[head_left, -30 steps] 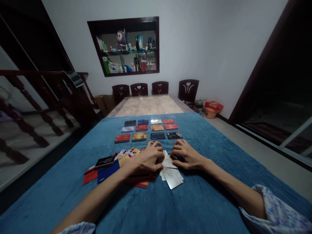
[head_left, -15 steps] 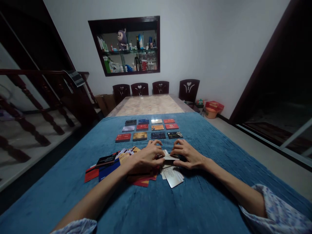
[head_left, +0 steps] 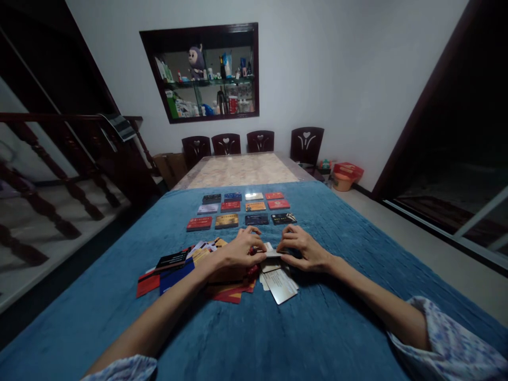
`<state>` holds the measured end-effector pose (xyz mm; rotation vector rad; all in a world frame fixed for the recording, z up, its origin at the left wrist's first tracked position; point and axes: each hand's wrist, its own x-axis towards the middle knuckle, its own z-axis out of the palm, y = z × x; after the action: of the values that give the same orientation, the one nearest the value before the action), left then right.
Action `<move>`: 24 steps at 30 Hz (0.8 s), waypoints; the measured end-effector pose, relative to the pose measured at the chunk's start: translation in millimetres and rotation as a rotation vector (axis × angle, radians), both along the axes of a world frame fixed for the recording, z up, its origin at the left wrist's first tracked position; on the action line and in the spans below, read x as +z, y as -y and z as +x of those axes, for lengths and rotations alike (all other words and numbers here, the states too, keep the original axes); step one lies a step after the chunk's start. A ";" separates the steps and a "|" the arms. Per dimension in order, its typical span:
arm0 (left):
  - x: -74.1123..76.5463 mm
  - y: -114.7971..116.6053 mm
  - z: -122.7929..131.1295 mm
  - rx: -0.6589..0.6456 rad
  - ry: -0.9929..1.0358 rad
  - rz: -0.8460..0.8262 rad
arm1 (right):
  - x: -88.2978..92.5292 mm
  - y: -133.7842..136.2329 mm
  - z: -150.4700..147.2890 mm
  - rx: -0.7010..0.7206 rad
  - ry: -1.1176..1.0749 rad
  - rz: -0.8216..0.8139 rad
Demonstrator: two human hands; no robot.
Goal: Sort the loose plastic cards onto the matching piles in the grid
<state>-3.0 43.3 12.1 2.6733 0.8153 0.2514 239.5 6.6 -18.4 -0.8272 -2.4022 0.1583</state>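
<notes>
Between the fingertips of my left hand [head_left: 244,247] and my right hand [head_left: 305,248] are some pale cards [head_left: 272,253], gripped from both sides. Both hands are closed, with thumbs toward me. Just below them, loose silvery-white cards [head_left: 281,286] lie overlapped on the blue cloth [head_left: 329,328]. Under and left of my left forearm spreads a mixed pile: a black card [head_left: 171,261], a blue card [head_left: 174,278], a red card [head_left: 146,284] and several yellow and red ones. My left hand and forearm hide part of that pile.
Beyond my hands, neat card stacks stand in three rows, among them a red stack [head_left: 199,223], a gold stack [head_left: 227,220] and a black stack [head_left: 283,218]. Farther off are the bare marble tabletop [head_left: 246,169] and several dark chairs [head_left: 307,145]. A wooden railing [head_left: 51,180] runs at left.
My fingers and thumbs have drawn closer together on the pale cards, which now sit more level and compact. The camera view has shifted slightly; the stacks and the pile look unchanged.
</notes>
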 end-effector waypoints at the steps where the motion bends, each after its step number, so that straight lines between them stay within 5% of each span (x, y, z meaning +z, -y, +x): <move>1: 0.5 1.1 0.5 0.005 -0.002 -0.003 | -0.3 -0.1 -0.4 -0.004 -0.003 -0.006; 15: 0.3 0.5 0.7 -0.030 -0.010 0.026 | -2.7 -3.7 -1.3 -0.056 -0.028 -0.129; 24: -1.6 4.9 3.4 -0.116 -0.082 0.171 | -4.2 -1.9 -2.5 -0.082 0.120 -0.040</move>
<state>0.4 38.4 10.4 2.8969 0.6867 0.1923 237.0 8.5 -22.6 -0.9770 -2.4788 0.1279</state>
